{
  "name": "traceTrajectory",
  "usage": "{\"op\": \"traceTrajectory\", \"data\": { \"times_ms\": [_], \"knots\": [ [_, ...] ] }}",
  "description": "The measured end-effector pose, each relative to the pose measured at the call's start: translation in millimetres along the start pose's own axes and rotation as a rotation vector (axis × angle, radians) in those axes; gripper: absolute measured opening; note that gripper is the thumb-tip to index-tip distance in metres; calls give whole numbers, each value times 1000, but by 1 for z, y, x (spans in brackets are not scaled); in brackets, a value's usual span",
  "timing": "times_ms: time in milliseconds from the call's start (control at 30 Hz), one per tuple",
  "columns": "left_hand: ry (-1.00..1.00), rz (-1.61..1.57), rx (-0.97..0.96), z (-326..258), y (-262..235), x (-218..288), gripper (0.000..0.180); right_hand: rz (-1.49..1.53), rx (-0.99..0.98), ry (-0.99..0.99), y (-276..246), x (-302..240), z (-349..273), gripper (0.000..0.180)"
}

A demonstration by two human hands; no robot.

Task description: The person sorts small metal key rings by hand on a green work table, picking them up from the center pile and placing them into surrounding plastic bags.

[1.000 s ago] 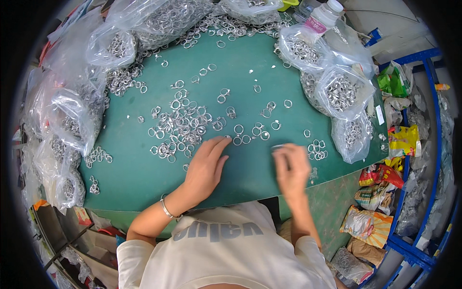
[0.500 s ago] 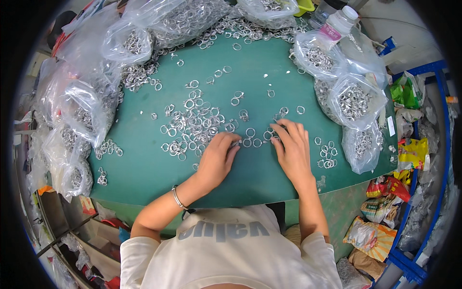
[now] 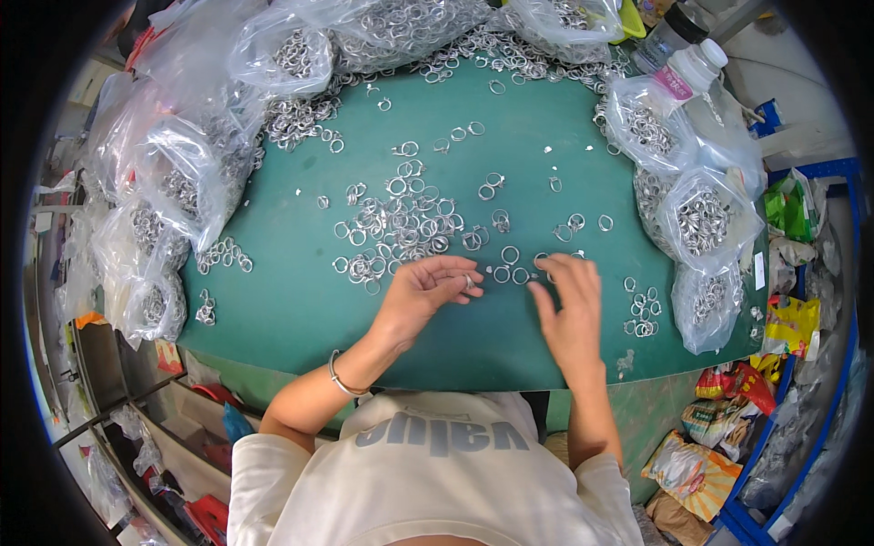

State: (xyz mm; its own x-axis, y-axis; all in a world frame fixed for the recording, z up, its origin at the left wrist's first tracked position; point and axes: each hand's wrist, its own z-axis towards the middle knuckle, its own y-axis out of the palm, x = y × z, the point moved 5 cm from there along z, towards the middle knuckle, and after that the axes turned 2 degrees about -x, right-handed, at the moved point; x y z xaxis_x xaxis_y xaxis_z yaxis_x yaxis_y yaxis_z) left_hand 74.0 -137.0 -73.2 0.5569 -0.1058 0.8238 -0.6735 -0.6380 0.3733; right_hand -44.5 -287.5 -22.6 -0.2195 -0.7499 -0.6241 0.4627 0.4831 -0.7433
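My left hand [image 3: 428, 289] is turned partly palm up over the green tabletop [image 3: 437, 350], with its thumb and fingers pinched on a small silver ring [image 3: 470, 281]. Just right of those fingertips lies a small group of rings [image 3: 510, 256]. My right hand [image 3: 574, 309] hovers at the right side of this group, its thumb and fingers apart, the fingertips slightly blurred beside a ring. Left of centre, beyond my left hand, spreads a loose pile of silver rings [image 3: 401, 221]. A smaller cluster of rings [image 3: 645, 308] lies to the right of my right hand.
Clear plastic bags full of rings line the left [image 3: 187, 182], the back [image 3: 410, 36] and the right [image 3: 706, 218] of the table. A white bottle [image 3: 694, 68] and a dark-lidded clear bottle [image 3: 672, 36] stand at the back right. Blue shelving [image 3: 842, 273] holds colourful packets.
The whole view has shifted, moving the scene rightward. My left hand has rolled palm up, showing a ring in its fingers. My right thumb and fingers have spread apart.
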Motion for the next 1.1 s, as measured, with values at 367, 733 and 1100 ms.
{"op": "traceTrajectory", "data": {
  "times_ms": [367,733,1100],
  "knots": [
    [27,137,-58,-18,-15,4,12,79,-102,1,7,-3,4,28],
    [235,539,-34,-31,-4,22,33,720,-268,173,39,-25,6,20],
    [817,1481,-86,-31,-27,16,34,778,-287,449,41,5,39,12]
  ]
}}
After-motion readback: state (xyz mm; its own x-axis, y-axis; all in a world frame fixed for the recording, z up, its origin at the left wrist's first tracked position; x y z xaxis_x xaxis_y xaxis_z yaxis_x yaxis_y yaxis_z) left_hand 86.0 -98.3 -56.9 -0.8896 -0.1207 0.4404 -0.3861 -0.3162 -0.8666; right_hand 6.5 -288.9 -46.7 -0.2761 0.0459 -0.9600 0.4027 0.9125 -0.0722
